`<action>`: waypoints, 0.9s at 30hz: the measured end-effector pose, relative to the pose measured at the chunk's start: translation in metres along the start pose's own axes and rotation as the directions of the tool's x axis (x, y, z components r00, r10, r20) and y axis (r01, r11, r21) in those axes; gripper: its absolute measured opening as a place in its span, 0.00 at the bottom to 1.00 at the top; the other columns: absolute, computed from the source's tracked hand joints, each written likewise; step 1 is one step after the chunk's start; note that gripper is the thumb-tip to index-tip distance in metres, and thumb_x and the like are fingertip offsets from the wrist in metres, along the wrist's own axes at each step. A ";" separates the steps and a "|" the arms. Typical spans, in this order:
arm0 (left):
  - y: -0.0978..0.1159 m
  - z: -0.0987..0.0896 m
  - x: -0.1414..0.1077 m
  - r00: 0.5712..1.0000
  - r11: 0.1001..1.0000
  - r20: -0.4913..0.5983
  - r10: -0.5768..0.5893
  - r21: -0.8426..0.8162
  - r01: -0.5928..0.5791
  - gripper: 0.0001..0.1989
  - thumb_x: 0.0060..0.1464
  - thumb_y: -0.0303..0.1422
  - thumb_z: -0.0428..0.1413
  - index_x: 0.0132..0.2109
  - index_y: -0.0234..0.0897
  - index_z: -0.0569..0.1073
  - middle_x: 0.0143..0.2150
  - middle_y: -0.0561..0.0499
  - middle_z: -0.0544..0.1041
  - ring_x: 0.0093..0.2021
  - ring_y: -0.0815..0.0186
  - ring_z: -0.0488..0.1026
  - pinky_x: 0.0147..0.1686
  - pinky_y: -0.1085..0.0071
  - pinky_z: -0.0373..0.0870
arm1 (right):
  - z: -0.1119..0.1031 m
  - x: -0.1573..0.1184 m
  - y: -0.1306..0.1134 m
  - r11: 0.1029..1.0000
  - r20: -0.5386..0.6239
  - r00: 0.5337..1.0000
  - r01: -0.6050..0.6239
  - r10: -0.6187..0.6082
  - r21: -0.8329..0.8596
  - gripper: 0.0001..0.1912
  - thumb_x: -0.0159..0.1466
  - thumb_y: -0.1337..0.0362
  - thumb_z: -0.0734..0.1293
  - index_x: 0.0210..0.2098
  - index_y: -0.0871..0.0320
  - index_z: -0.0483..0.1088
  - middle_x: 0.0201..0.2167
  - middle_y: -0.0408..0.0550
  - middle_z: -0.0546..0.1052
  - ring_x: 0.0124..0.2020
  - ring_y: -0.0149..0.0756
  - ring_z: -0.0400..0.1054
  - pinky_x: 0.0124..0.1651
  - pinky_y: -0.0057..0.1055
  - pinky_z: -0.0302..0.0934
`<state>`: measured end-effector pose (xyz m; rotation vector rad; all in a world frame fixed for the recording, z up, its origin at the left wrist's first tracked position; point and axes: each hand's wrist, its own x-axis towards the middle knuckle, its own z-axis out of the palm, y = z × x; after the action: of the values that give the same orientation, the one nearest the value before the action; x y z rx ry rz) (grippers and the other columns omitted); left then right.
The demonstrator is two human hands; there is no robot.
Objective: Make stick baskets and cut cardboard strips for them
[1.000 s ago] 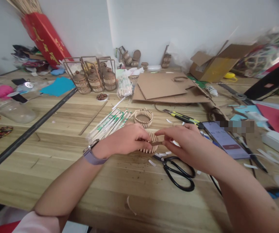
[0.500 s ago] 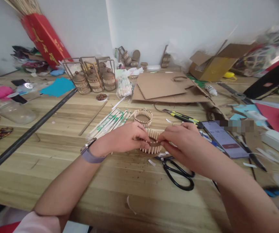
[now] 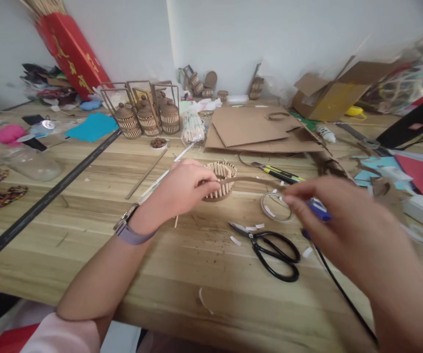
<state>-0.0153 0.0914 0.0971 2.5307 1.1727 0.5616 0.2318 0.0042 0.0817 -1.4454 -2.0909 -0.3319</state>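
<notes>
A brown strip (image 3: 251, 180) stretches between my two hands. My left hand (image 3: 191, 189) pinches its left end beside a small ring of pale upright sticks (image 3: 221, 190) with a brown band round it. A second stick ring lies just behind, partly hidden. My right hand (image 3: 336, 215), slightly blurred, pinches the strip's other end. Between the hands, a roll of tape (image 3: 277, 207) lies on the table. Black-handled scissors (image 3: 276, 252) rest in front of it, with small white paper bits around the blades.
Behind are lidded miniature baskets (image 3: 147, 117), a bowl of brown beads (image 3: 159, 143), cardboard sheets (image 3: 251, 130) and an open box (image 3: 338, 93). A yellow-black cutter (image 3: 277, 172) lies behind the tape. A glass jar (image 3: 33, 164) lies at left; a black cable (image 3: 344, 289) crosses the right front.
My right hand has moved right, drawing the strip out from the ring. My left hand has moved up slightly with the ring. The tape roll now shows, and the phone is hidden.
</notes>
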 end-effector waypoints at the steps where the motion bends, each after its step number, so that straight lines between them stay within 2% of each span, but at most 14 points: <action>1: -0.001 -0.002 -0.001 1.000 1.000 -0.012 -0.010 -0.002 0.010 0.11 0.61 0.32 0.55 0.30 0.39 0.77 0.32 0.51 0.78 0.45 0.58 0.72 0.45 0.63 0.66 | 0.006 -0.013 0.006 0.998 0.129 0.991 0.030 -0.038 0.062 0.10 0.68 0.60 0.60 0.34 0.54 0.70 0.28 0.47 0.77 0.30 0.39 0.72 0.33 0.35 0.63; 3: -0.003 -0.003 -0.005 0.999 1.000 -0.031 -0.024 -0.006 0.024 0.11 0.61 0.32 0.55 0.30 0.39 0.77 0.32 0.51 0.78 0.45 0.58 0.72 0.45 0.62 0.67 | 0.024 -0.044 0.017 0.996 0.390 0.920 0.010 -0.044 0.090 0.09 0.65 0.65 0.61 0.30 0.53 0.70 0.25 0.45 0.77 0.26 0.37 0.72 0.28 0.32 0.62; 4: -0.005 -0.002 -0.008 0.999 1.000 -0.043 -0.030 -0.008 0.029 0.11 0.61 0.32 0.55 0.30 0.39 0.77 0.32 0.51 0.78 0.45 0.58 0.72 0.46 0.61 0.67 | 0.034 -0.059 0.021 0.997 0.453 0.891 -0.002 -0.035 0.081 0.06 0.63 0.67 0.62 0.34 0.53 0.72 0.29 0.46 0.78 0.30 0.38 0.74 0.31 0.33 0.64; 6: -0.008 0.001 -0.015 0.996 0.999 -0.086 -0.032 -0.017 0.031 0.11 0.61 0.33 0.54 0.31 0.40 0.77 0.33 0.51 0.79 0.46 0.58 0.73 0.47 0.60 0.67 | 0.050 -0.085 0.026 0.997 0.479 0.878 -0.041 0.007 0.061 0.13 0.60 0.70 0.62 0.42 0.54 0.72 0.37 0.49 0.79 0.35 0.40 0.75 0.35 0.33 0.66; 9: -0.016 0.007 -0.029 0.981 0.998 -0.191 -0.045 -0.056 0.035 0.11 0.62 0.35 0.54 0.32 0.40 0.78 0.37 0.50 0.80 0.47 0.58 0.73 0.47 0.60 0.68 | 0.055 -0.102 0.021 0.990 0.464 0.878 -0.140 0.116 0.017 0.12 0.61 0.71 0.59 0.41 0.54 0.69 0.37 0.49 0.77 0.36 0.39 0.74 0.37 0.34 0.66; 12: -0.024 0.014 -0.043 0.955 0.992 -0.283 -0.090 -0.105 0.063 0.13 0.62 0.39 0.53 0.34 0.41 0.78 0.39 0.49 0.80 0.48 0.57 0.74 0.47 0.59 0.69 | 0.046 -0.098 0.012 0.977 0.462 0.874 -0.203 0.149 0.069 0.06 0.62 0.68 0.59 0.35 0.53 0.66 0.33 0.47 0.75 0.32 0.37 0.72 0.34 0.32 0.65; 15: -0.030 0.019 -0.054 0.921 0.983 -0.361 -0.149 -0.154 0.099 0.14 0.62 0.41 0.52 0.35 0.40 0.78 0.38 0.48 0.80 0.50 0.57 0.74 0.48 0.61 0.71 | 0.043 -0.077 0.014 0.965 0.461 0.871 -0.242 0.169 0.105 0.03 0.62 0.65 0.61 0.33 0.53 0.66 0.29 0.46 0.75 0.29 0.36 0.71 0.31 0.30 0.63; 20: -0.038 0.027 -0.059 0.863 0.977 -0.464 -0.198 -0.160 0.138 0.13 0.62 0.40 0.53 0.36 0.39 0.78 0.39 0.47 0.80 0.51 0.57 0.73 0.52 0.59 0.69 | 0.072 -0.028 0.025 0.969 0.468 0.848 -0.223 0.248 -0.109 0.05 0.60 0.69 0.62 0.32 0.58 0.70 0.31 0.51 0.77 0.30 0.38 0.72 0.35 0.33 0.65; 22: -0.041 0.031 -0.059 0.852 0.976 -0.482 -0.204 -0.171 0.137 0.13 0.62 0.41 0.53 0.37 0.38 0.79 0.40 0.47 0.80 0.51 0.57 0.73 0.51 0.59 0.69 | 0.085 -0.017 0.009 0.966 0.457 0.852 -0.210 0.258 -0.153 0.09 0.62 0.70 0.60 0.33 0.61 0.72 0.34 0.57 0.77 0.33 0.43 0.72 0.38 0.38 0.65; 24: -0.044 0.033 -0.059 0.838 0.973 -0.502 -0.214 -0.187 0.136 0.14 0.62 0.41 0.53 0.38 0.38 0.79 0.41 0.46 0.79 0.51 0.57 0.74 0.51 0.60 0.70 | 0.093 -0.018 -0.026 0.975 0.431 0.876 -0.168 0.216 -0.148 0.14 0.66 0.67 0.58 0.40 0.64 0.75 0.42 0.64 0.77 0.45 0.50 0.71 0.48 0.44 0.64; 25: -0.045 0.034 -0.060 0.830 0.971 -0.513 -0.220 -0.194 0.137 0.14 0.63 0.40 0.53 0.38 0.38 0.79 0.41 0.46 0.79 0.51 0.58 0.74 0.51 0.61 0.70 | 0.096 -0.022 -0.048 0.987 0.396 0.906 -0.114 0.152 -0.117 0.17 0.67 0.63 0.60 0.48 0.66 0.74 0.48 0.66 0.76 0.53 0.54 0.68 0.55 0.48 0.60; 27: -0.046 0.035 -0.061 0.816 0.969 -0.532 -0.228 -0.202 0.139 0.14 0.63 0.40 0.53 0.39 0.37 0.79 0.42 0.46 0.78 0.52 0.59 0.74 0.52 0.62 0.70 | 0.103 -0.036 -0.093 0.998 0.391 0.919 0.057 -0.053 0.002 0.33 0.66 0.51 0.61 0.61 0.71 0.65 0.61 0.69 0.68 0.63 0.59 0.60 0.64 0.54 0.51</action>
<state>-0.0654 0.0692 0.0329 2.1415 1.4688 1.3400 0.1241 -0.0076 -0.0116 -1.5616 -2.4504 -0.0746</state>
